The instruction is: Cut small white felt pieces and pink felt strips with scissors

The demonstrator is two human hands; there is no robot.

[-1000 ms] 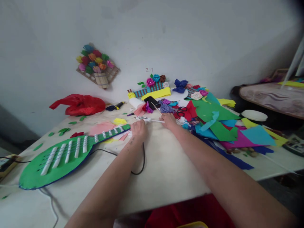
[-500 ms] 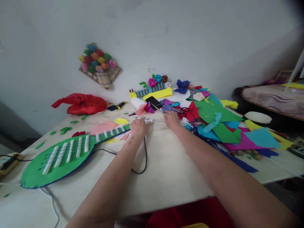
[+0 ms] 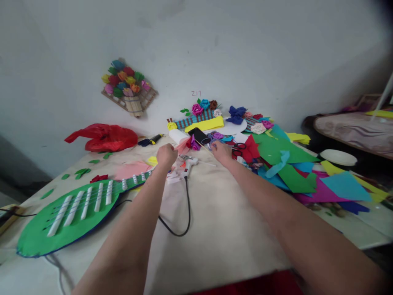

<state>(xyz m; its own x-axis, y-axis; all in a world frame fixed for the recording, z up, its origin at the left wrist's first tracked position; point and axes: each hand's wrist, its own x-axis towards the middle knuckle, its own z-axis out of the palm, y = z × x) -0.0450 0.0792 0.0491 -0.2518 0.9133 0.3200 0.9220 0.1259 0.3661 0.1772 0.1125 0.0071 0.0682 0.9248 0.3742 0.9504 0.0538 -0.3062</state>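
Note:
My left hand (image 3: 166, 156) is closed in a pinch above the table, beyond the neck end of a green paper guitar (image 3: 92, 201). What its fingers hold, if anything, is too small to make out. To its right a white glue gun (image 3: 189, 165) lies on the table, its black cord trailing toward me. My right hand (image 3: 221, 152) has its fingers pinched together beside a small tangle of blue-purple yarn (image 3: 211, 137). A small whitish bit shows at those fingertips, too small to name. A thin wooden stick (image 3: 202, 146) lies beside that hand.
Black scissors (image 3: 238, 148) and coloured paper sheets (image 3: 285, 151) cover the right side. A black phone (image 3: 198, 134), paper flowers (image 3: 205, 105) and a yellow paper strip (image 3: 205, 124) are at the back. A red plastic bag (image 3: 110, 138) and yellow-black pliers (image 3: 155, 139) stand back left.
My left hand has moved left and slightly up, away from the glue gun, which is now uncovered on the table. The guitar has shifted toward the lower left in view. My right hand has barely moved.

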